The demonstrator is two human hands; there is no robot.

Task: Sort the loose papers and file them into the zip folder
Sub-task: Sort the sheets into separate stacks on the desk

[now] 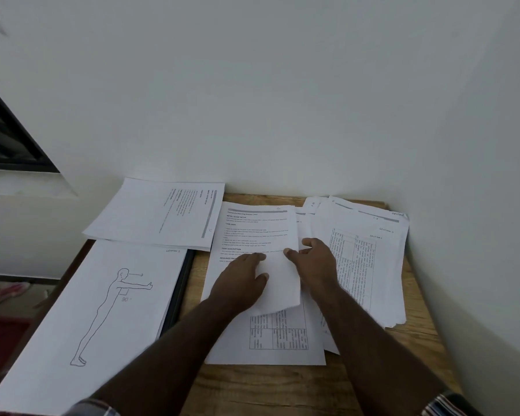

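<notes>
Head view: sorting still.
Grip: left hand [243,276] flat on, right hand [314,259] pinching, text sheet [260,235].
Next: lift it to nine-o'clock stack [159,211].

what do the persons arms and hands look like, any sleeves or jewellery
Both forearms are bare. The left hand and right hand show no rings, watch or gloves. At the bottom edge, striped fabric cuffs show: the left striped cuff and the right striped cuff.
</notes>
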